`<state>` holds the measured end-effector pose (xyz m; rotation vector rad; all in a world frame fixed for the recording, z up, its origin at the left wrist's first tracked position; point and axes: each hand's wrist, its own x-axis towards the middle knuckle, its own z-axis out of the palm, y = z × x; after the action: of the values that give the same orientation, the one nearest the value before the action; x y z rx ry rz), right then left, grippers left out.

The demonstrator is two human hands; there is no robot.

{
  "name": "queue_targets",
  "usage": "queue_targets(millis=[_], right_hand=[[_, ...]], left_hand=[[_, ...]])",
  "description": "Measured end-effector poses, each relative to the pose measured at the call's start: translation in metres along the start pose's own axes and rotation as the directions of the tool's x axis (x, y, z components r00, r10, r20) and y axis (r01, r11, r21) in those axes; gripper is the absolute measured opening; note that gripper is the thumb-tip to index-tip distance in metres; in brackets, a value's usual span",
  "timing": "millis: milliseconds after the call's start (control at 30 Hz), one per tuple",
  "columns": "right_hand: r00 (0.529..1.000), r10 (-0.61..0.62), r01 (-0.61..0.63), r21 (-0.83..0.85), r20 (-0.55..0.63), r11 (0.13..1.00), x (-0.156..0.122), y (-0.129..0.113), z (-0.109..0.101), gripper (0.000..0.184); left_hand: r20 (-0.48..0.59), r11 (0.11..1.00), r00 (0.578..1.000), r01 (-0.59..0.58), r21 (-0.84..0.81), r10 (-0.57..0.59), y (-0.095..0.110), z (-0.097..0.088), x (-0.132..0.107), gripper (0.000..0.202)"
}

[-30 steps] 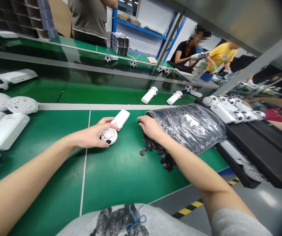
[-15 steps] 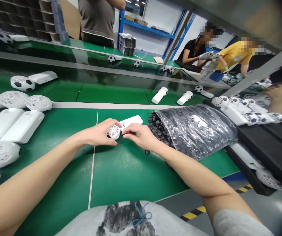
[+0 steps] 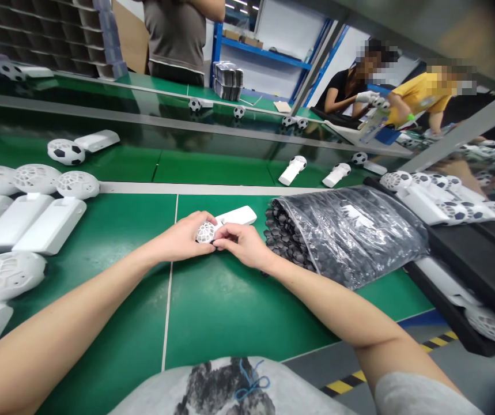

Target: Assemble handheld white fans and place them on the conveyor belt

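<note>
My left hand is closed around the round grille head of a white hand-held fan lying on the green table. Its flat white handle sticks out to the right. My right hand pinches against the fan head from the right; what lies between its fingertips is too small to see. Just to the right of it, a clear plastic bag lies open and spills several small black pieces onto the table.
Several white fans lie in a row at the left. More fans rest on a black tray at the right. Single fans ride the conveyor behind. Other people stand and work across the line.
My right hand left the black pieces by the bag and came to the fan head, where it now pinches. The left hand kept hold of the fan, which turned slightly.
</note>
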<state>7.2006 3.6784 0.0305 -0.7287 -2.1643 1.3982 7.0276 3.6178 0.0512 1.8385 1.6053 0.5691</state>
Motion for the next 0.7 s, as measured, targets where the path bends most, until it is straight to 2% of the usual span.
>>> queue_targets(millis=[100, 167, 300, 467, 533, 600, 700], right_hand=[[0.999, 0.049, -0.05, 0.064, 0.003, 0.997, 0.0, 0.0, 0.001, 0.002], [0.997, 0.076, -0.075, 0.048, -0.02, 0.996, 0.0, 0.0, 0.001, 0.005], [0.996, 0.09, -0.092, -0.102, -0.028, 0.99, 0.003, 0.001, -0.001, 0.008], [0.986, 0.133, -0.156, -0.3, -0.096, 0.941, 0.009, -0.002, -0.009, 0.025], [0.99, 0.117, -0.134, -0.314, -0.073, 0.94, 0.008, -0.006, -0.018, 0.023], [0.994, 0.076, -0.1, -0.37, -0.079, 0.924, 0.003, -0.009, -0.031, 0.021], [0.988, 0.023, -0.106, -0.56, -0.153, 0.822, -0.013, -0.001, -0.056, 0.022]], left_hand=[[0.0, 1.0, 1.0, -0.019, -0.007, 0.019, -0.001, 0.0, 0.0, 0.041], [-0.008, 1.0, 1.0, -0.019, -0.003, 0.019, -0.002, 0.0, 0.001, 0.039], [-0.055, 0.998, 0.997, -0.053, 0.021, 0.054, -0.002, 0.004, 0.0, 0.035], [-0.157, 0.995, 0.983, -0.086, 0.041, 0.091, -0.001, 0.013, -0.001, 0.035], [-0.192, 0.995, 0.978, -0.068, 0.069, 0.08, -0.004, 0.011, 0.013, 0.037], [-0.25, 0.992, 0.967, -0.022, 0.127, 0.054, -0.007, 0.002, 0.039, 0.042], [-0.364, 0.977, 0.931, 0.092, 0.193, -0.016, -0.016, -0.023, 0.086, 0.049]])
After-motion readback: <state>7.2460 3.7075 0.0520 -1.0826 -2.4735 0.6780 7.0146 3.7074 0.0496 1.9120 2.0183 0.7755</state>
